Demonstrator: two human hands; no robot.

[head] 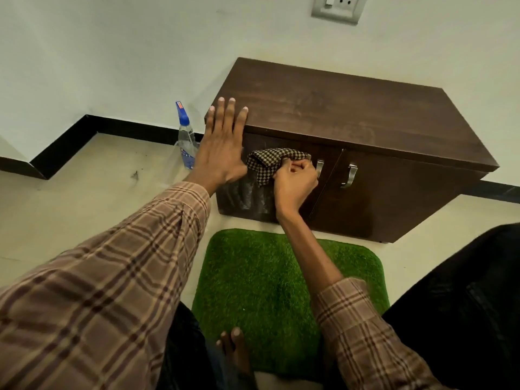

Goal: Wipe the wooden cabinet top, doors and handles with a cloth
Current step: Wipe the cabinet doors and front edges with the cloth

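Pale wall (126,52) with socket (339,7), black skirting (67,142), cream floor (84,198).

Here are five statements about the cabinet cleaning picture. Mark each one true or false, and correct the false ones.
1. The right hand grips the checked cloth against the left door. True.
2. The left hand lies flat on the cabinet top. True.
3. The spray bottle stands on the cabinet. False: it stands on the floor, left of the cabinet.
4. The doors are open. False: both are closed.
5. The mat is red. False: green.
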